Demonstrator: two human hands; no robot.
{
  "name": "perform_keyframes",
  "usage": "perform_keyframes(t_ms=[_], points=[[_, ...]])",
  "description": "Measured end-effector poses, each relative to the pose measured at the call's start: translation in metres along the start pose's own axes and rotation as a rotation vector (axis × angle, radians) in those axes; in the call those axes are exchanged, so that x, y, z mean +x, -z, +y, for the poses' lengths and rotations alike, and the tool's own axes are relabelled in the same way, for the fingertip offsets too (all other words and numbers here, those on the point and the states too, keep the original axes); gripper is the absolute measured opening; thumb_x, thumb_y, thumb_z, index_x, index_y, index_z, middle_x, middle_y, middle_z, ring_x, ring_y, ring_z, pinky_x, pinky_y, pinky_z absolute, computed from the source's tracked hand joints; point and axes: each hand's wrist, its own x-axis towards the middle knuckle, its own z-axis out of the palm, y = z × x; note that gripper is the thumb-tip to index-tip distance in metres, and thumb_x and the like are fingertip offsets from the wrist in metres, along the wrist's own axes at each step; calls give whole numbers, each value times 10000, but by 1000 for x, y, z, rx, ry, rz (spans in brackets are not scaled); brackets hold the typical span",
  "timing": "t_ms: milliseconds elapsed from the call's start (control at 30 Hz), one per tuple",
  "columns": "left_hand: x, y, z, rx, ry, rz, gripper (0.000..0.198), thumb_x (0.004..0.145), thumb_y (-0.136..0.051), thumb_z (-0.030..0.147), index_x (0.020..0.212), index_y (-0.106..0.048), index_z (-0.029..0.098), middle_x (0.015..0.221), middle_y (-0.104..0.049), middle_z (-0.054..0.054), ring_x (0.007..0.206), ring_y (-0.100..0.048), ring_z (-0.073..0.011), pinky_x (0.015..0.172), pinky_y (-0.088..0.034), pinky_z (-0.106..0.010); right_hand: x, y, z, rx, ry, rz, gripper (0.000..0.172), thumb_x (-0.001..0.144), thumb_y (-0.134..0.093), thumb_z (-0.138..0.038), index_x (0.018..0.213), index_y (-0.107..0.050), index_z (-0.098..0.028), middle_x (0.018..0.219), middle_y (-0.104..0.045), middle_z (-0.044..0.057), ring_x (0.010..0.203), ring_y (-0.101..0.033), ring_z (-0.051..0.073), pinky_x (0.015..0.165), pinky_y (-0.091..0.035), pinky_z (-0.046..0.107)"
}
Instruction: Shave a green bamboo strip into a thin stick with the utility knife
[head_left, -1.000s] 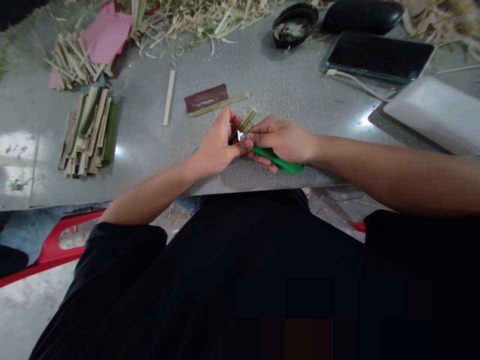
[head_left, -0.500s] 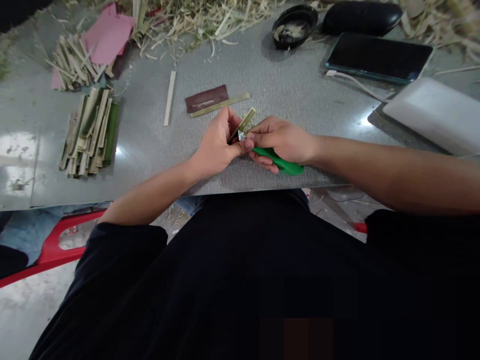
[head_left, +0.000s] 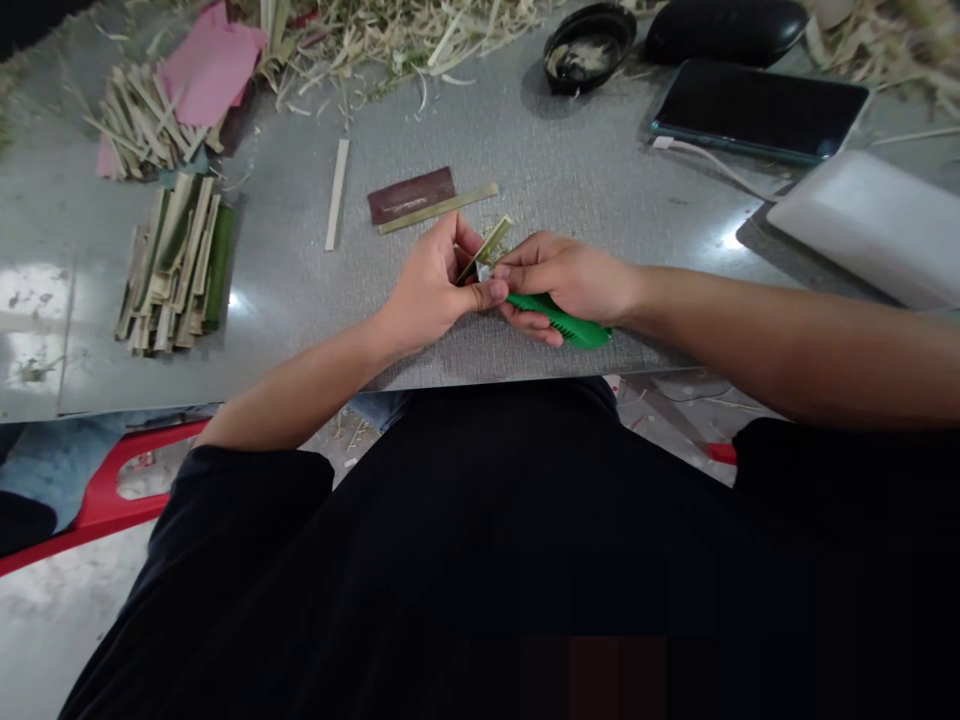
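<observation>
Near the table's front edge, my left hand [head_left: 439, 280] is closed on a thin greenish bamboo strip [head_left: 495, 234] that slants up to the right. My right hand [head_left: 566, 275] grips a green-handled utility knife [head_left: 574, 327]. The knife's blade [head_left: 484, 270] lies against the strip, and my left thumb presses close beside it. Fine shavings show by the strip's upper end. Just beyond my hands rest a dark red rectangular piece [head_left: 412, 195] and another bamboo strip [head_left: 439, 208] along its lower edge. A paler strip [head_left: 337, 195] lies apart to their left.
On the left are a stack of green bamboo strips [head_left: 176, 265], a heap of pale strips [head_left: 135, 120] and pink paper [head_left: 214, 65]. Shavings [head_left: 420, 35] cover the back. A black bowl [head_left: 590, 48], dark case [head_left: 726, 30], phone [head_left: 761, 108] and cabled white block [head_left: 870, 225] stand right.
Both hands keep nearly the same place and the same hold. The knife handle has shifted very slightly to the right; the rest of the table looks the same.
</observation>
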Motion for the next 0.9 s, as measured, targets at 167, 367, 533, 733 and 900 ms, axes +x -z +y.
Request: perform_keyframes(t_ms=[167,367,533,733,900], points=[[-1,-5,9,-185,-9,5,898,766,-1251,735,985,-489,313,794,-596,60,743,-567,-162,654,-474,-373,8,1,11,-12,8,-18,535,1370,-731,-433,887,-628,-226,606,-589,-21,410,-585,142,414,-525,239],[4,-3,6,-242,17,53,984,650,-1326,639,929,-443,307,692,-503,96,668,-446,-127,596,-343,-338,7,-14,13,-39,138,112,632,1380,-711,-597,869,-591,-245,599,-610,-14,433,-573,143,417,-509,237],[0,-2,13,-258,47,23,944,634,-1339,578,942,-489,306,734,-572,76,677,-465,-126,585,-316,-336,2,-11,7,-21,155,46,722,1383,-678,-651,795,-593,-240,565,-585,-18,395,-574,142,389,-498,235],[-5,-5,25,-234,136,36,835,722,-1328,476,908,-533,299,737,-617,53,735,-562,-164,594,-374,-335,3,0,7,-10,-6,-19,599,1338,-804,-553,855,-698,-214,582,-574,-17,416,-590,145,406,-512,237],[-6,-6,27,-244,163,64,865,700,-1336,456,907,-511,302,727,-617,59,740,-592,-172,586,-367,-331,12,-8,17,-3,10,94,617,1379,-716,-467,816,-619,-234,563,-560,-20,361,-539,138,370,-472,250]])
